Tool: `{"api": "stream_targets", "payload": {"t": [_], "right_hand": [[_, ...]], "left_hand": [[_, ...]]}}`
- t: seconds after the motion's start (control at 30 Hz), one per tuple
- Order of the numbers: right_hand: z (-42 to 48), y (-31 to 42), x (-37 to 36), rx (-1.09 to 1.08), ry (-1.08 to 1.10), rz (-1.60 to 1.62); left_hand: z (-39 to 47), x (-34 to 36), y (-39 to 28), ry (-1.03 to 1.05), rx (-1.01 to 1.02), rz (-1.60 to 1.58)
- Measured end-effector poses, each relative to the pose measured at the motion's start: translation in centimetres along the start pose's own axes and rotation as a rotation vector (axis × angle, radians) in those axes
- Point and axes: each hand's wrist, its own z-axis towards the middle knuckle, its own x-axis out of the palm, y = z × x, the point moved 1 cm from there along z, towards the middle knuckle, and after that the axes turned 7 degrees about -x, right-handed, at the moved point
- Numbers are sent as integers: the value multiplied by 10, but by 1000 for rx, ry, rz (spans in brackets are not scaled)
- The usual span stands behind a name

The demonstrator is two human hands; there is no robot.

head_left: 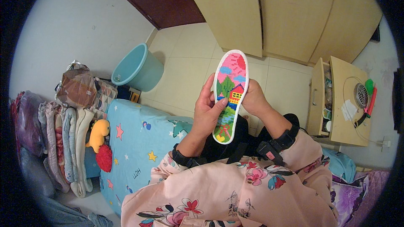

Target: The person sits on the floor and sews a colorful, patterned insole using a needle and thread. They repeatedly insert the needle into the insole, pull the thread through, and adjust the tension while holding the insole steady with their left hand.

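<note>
A cross-stitched insole (pixel 228 113) with white edging is held up in front of me, above my lap. Its stitching shows a pink sky, a red sun, blue clouds, green trees, a red-roofed yellow house and a bow near the heel. My left hand (pixel 208 110) grips its left edge, with the thumb lying across the middle of the patterned face. On the opposite edge, my right hand (pixel 255 98) holds the insole near the house, its fingers partly hidden behind. Black straps are around both wrists.
A bed with a star-patterned blue sheet (pixel 135 145) lies at left, with an orange plush toy (pixel 98 135) and folded quilts beside it. A teal bucket (pixel 148 72) stands on the tiled floor. At right is a cabinet (pixel 344 101) with its drawer (pixel 317 97) pulled out.
</note>
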Motion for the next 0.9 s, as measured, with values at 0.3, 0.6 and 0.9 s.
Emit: {"api": "stream_targets", "payload": {"t": [0.3,0.6,0.9], "right_hand": [[0,-1,-4,-63,48,-54],[-4,-7,-2,53,55,73],[-9,-19,-3,162,56,208]], "left_hand": [[-1,0,0,21,4,-48],[-2,0,-3,42,-35,-60],[-3,2,-6,35,-58,-95]]}}
